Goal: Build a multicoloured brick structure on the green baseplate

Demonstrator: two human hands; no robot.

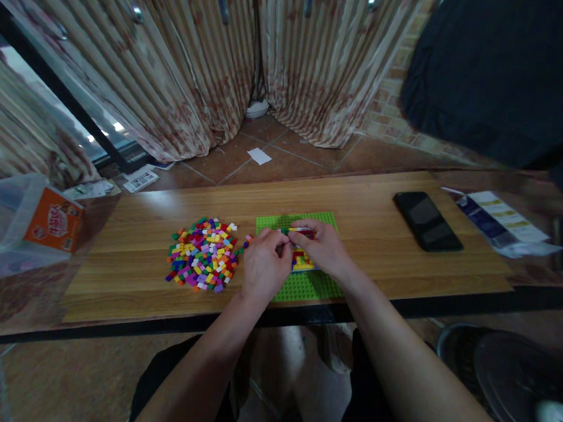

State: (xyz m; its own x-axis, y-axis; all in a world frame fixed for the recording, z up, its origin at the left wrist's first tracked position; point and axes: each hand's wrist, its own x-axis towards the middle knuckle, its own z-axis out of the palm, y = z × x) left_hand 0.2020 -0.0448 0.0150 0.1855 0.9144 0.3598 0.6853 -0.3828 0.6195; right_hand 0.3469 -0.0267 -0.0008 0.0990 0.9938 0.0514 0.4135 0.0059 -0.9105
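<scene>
Head view: brick pile [205,255] and phone [427,221] flank the baseplate [307,289].

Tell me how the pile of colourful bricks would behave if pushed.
The brick pile would likely spread apart rather than slide as one, since it looks loosely heaped. It probably resists little, being made of such small bits. Rolling seems unlikely, given their blocky shapes.

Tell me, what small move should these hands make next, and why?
Perhaps a gentle downward press with the fingertips: the left hand and right hand meet over the coloured bricks on the green studded plate, so a press might seat a piece there. Whatever they pinch is too small to tell.
</scene>
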